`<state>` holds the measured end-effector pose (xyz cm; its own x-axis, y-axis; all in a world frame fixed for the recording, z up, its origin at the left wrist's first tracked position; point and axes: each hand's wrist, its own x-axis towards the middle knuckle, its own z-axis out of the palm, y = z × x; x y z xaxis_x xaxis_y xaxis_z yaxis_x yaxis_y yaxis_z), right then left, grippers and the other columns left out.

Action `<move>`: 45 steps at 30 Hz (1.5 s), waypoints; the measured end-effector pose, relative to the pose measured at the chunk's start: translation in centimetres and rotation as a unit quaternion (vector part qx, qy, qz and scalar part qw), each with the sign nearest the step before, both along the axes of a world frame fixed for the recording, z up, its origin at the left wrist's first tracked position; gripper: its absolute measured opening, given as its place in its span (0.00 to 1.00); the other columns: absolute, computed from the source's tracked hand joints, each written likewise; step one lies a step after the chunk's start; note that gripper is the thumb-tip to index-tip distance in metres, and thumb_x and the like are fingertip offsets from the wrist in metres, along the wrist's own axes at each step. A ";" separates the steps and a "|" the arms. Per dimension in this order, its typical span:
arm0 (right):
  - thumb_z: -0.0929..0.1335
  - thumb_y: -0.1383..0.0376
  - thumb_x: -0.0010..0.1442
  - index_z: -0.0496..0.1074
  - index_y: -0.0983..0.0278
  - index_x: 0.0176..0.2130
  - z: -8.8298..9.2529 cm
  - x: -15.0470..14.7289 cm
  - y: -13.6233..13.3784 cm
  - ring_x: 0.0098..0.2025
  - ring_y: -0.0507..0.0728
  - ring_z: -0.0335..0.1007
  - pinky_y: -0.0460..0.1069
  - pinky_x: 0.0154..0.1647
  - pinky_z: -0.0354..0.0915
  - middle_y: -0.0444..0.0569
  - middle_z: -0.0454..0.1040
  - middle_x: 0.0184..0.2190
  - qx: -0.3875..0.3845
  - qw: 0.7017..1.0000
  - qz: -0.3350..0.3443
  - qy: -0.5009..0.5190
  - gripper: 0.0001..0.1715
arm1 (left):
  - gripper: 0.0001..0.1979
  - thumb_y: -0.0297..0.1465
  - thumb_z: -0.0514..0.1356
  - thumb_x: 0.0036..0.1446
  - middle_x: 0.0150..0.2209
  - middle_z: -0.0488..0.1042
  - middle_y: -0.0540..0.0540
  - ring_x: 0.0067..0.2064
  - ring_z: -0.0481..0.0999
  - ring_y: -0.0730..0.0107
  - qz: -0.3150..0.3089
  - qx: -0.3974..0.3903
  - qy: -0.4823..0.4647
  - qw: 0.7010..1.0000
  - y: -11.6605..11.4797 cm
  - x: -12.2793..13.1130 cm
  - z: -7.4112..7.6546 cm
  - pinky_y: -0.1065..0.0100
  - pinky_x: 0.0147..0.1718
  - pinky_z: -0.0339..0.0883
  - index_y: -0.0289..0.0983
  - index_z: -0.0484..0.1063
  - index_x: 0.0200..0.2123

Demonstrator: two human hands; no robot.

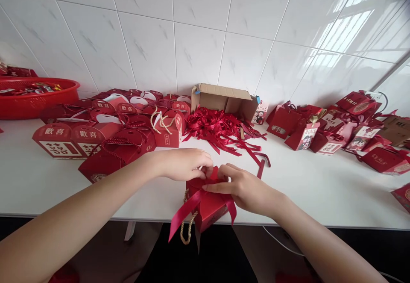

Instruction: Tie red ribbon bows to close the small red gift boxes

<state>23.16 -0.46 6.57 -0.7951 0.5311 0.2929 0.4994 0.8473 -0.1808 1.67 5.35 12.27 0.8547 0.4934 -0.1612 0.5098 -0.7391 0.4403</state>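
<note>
Ribbon (185,212) is being pinched by the left hand (188,163) and right hand (248,189) atop the red box (212,207), which is being worked at the white table's (150,199) near edge, seemingly overhanging — and could be tipped off by too hard a tug.

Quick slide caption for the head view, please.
Left hand and right hand at the ribbon on a red box, ribbon pile beyond, more boxes to either side.

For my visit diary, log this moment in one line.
left hand: at ribbon; right hand: at ribbon; red box: beneath hands; ribbon pile: beyond box
</note>
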 end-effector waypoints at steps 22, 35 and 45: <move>0.61 0.73 0.65 0.78 0.57 0.50 -0.9 0.4 0.7 0.37 0.54 0.62 0.50 0.40 0.69 0.50 0.63 0.35 -0.062 0.992 0.055 0.093 0.22 | 0.12 0.41 0.62 0.58 0.66 0.59 0.50 0.68 0.47 0.53 -0.026 -0.124 -0.065 0.990 1.3 -0.7 -1.7 0.51 0.63 0.46 0.41 0.73 0.27; 0.63 0.77 0.61 0.80 0.59 0.45 -1.0 0.6 0.2 0.39 0.55 0.63 0.51 0.39 0.69 0.50 0.61 0.35 -0.107 0.984 0.049 0.131 0.22 | 0.11 0.32 0.60 0.57 0.37 0.74 0.47 0.52 0.70 0.60 0.072 -0.068 -0.244 0.965 -2.0 0.3 -4.5 0.62 0.52 0.63 0.39 0.62 0.24; 0.60 0.73 0.65 0.77 0.61 0.42 -1.7 1.0 0.3 0.40 0.54 0.65 0.49 0.39 0.69 0.50 0.63 0.36 -0.099 0.975 0.053 0.191 0.18 | 0.14 0.35 0.63 0.54 0.34 0.78 0.48 0.55 0.72 0.55 0.153 -0.139 -0.290 0.934 -2.5 1.0 -5.3 0.58 0.54 0.64 0.40 0.62 0.22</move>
<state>24.20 -0.19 4.86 -0.7019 0.5276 0.4785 0.2740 0.8201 -0.5024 2.72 2.84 6.94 0.6638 0.7370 0.1274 0.2946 -0.4143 0.8611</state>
